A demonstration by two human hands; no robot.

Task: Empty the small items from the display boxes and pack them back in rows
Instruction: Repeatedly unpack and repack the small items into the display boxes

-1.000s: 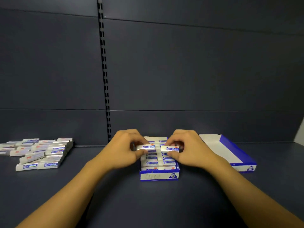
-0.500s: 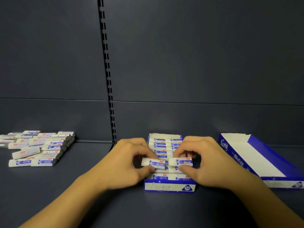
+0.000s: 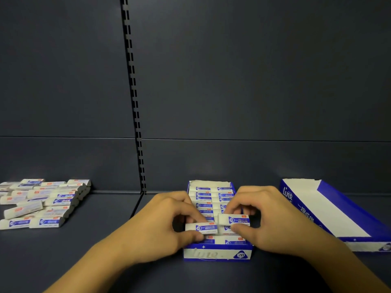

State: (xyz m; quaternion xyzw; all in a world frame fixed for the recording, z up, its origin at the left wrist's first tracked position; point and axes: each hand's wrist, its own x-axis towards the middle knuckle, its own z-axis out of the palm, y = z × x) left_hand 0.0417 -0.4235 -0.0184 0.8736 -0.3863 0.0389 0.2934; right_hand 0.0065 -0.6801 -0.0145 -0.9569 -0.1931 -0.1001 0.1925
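Two erasers are pinched above the blue display box (image 3: pixel 218 254), one by the left hand (image 3: pixel 167 227) and one by the right hand (image 3: pixel 268 223); since earlier, both have been lowered toward the front row.

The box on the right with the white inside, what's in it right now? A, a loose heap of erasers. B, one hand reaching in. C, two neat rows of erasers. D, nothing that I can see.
D: the right box shows only its bare white floor, while both hands hold erasers over the middle box.
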